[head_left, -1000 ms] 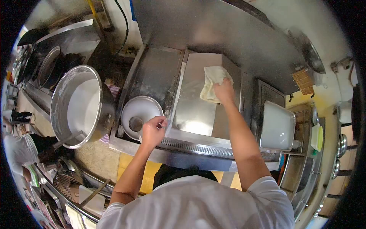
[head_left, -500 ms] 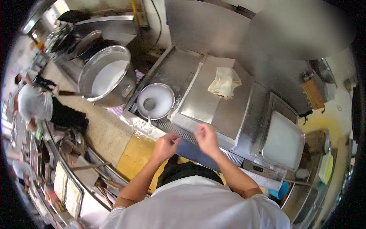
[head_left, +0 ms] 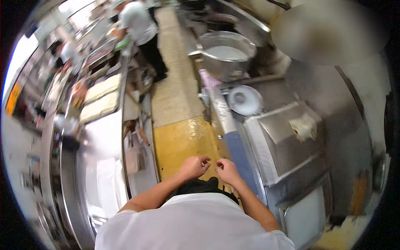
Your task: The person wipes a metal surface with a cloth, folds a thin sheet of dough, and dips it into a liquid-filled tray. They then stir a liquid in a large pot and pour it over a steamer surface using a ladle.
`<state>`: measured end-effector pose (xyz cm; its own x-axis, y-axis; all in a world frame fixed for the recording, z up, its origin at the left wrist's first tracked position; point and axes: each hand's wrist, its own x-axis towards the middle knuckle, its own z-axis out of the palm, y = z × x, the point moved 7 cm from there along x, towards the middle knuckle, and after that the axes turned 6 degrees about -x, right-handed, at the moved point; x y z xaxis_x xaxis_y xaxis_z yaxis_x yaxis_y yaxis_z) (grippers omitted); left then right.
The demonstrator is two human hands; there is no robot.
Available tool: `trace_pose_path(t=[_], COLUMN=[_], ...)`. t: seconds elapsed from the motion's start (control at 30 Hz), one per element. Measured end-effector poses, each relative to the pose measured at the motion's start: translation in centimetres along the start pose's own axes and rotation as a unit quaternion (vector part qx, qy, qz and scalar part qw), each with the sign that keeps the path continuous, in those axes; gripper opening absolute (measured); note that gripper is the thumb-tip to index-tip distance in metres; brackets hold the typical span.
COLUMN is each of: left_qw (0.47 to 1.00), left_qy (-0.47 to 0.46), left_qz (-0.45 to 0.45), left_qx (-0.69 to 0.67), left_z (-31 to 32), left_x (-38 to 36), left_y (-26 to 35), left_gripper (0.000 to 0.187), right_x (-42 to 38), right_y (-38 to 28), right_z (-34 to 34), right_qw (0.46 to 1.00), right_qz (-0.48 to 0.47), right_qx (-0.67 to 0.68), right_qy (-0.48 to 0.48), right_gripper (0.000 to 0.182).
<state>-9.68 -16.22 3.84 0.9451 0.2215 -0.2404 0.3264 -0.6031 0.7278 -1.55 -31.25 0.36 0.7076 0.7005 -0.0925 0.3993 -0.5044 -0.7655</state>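
My left hand (head_left: 196, 167) is held in the air in front of my waist, its fingers loosely bent with a gap at the thumb. Close beside it, my right hand (head_left: 228, 171) is curled in the same way, and nothing shows in either hand. Below both lies yellow floor (head_left: 183, 141). To the right of my right hand runs a steel counter carrying a metal sheet (head_left: 287, 129) with a pale folded cloth (head_left: 304, 126) on it. Farther along sits a white-filled bowl (head_left: 250, 102) with a ladle (head_left: 239, 98) in it.
A large metal pot (head_left: 227, 68) of white liquid stands beyond the bowl. A pale rectangular tray (head_left: 306, 218) is at lower right. On the left are a steel worktable (head_left: 102, 141) and two trays of pale sheets (head_left: 100, 108). A person (head_left: 139, 29) stands farther up the aisle.
My view has swung left, from facing the counter to facing along the aisle. The counter now lies on my right. My hands have drawn closer together.
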Motion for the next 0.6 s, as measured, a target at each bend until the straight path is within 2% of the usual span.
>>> trace_pose_path(t=[0.13, 0.33, 0.47, 0.6], left_qw=[0.995, 0.967, 0.92, 0.853], left_qy=[0.07, 0.203, 0.297, 0.386], left_qz=[-0.058, -0.139, -0.245, -0.351], left_qx=[-0.033, -0.064, -0.073, 0.001], left_z=[-2.4, -6.1, -8.7, -10.7], left_x=[-5.5, -15.5, -25.4, -37.5], left_y=[-3.5, -10.5, -17.6, -24.2], left_gripper=[0.032, 0.033, 0.031, 0.037], right_x=[0.5, 1.1, 0.2, -2.4], right_y=[-4.8, -11.4, -16.6, -23.7], right_z=[3.4, 12.6, 20.4, 27.8], right_qw=[0.993, 0.959, 0.93, 0.886], right_qz=[-0.011, -0.107, -0.153, -0.222], right_qx=[-0.008, -0.065, -0.073, -0.122], right_qy=[-0.118, -0.256, -0.328, -0.389], right_gripper=[0.032, 0.036, 0.036, 0.036])
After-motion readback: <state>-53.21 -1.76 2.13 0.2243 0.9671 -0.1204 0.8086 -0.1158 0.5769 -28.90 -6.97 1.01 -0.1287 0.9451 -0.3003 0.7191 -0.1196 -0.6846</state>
